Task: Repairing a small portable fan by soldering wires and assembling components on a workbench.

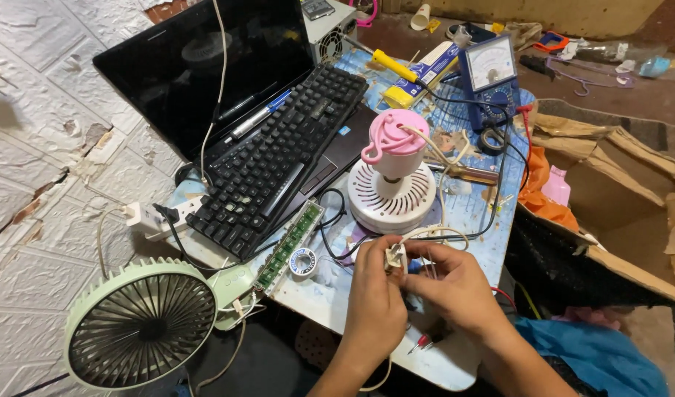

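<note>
My left hand (pixel 374 294) and my right hand (pixel 451 283) meet over the near edge of a small table (pixel 492 220). Together they pinch a small white plastic part (pixel 395 257) with thin wires coming off it. The wires run up toward a white and pink round device (pixel 393 176) that stands upside down just beyond my hands. A red-tipped probe (pixel 423 341) lies on the table under my wrists.
A black keyboard (pixel 279 158) rests on an open laptop (pixel 205 66) at the left. A green circuit strip (pixel 290 235) and a solder reel (pixel 303 262) lie nearby. A pale green fan (pixel 139 323) sits at bottom left, an analogue multimeter (pixel 492 73) at the back, cardboard (pixel 617 191) at the right.
</note>
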